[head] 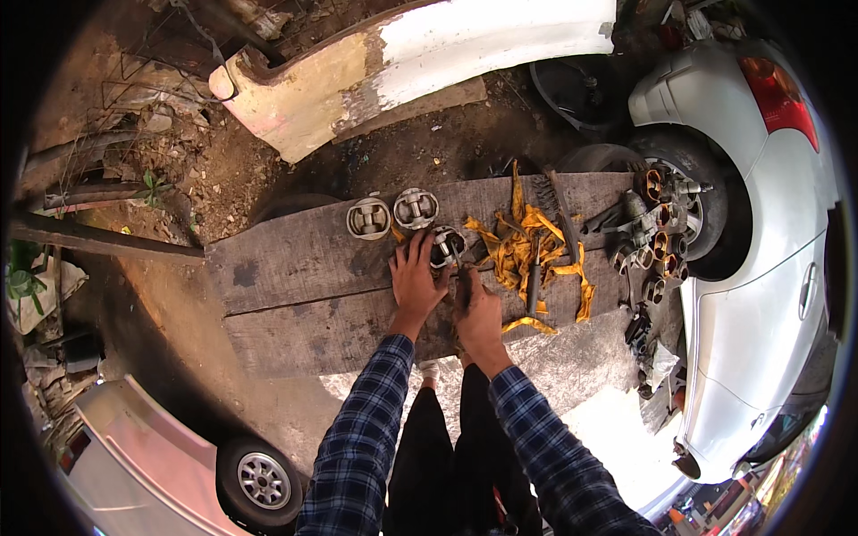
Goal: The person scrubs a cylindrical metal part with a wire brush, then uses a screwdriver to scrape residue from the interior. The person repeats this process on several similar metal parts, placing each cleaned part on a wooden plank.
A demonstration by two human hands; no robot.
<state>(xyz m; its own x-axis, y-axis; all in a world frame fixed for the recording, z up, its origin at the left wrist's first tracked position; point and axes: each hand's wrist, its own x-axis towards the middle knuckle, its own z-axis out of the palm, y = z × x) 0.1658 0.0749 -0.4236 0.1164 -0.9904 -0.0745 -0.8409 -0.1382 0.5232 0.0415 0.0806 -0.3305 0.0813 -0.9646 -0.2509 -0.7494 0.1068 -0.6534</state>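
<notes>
My left hand presses its fingers on the left side of an engine piston, holding it against a worn plank bench. The piston stands with its hollow underside up. A dark-handled tool with a thin metal shaft is gripped in my right hand. Its shaft reaches into the piston's open side, and the tip is too small to make out. Just beyond my left hand, two more pistons stand hollow side up on the planks.
Right of my hands lie crumpled yellow rags, a dark-handled tool and a brush. Several greasy engine parts crowd the bench's right end, close to a silver car. Beyond the bench rests a painted body panel.
</notes>
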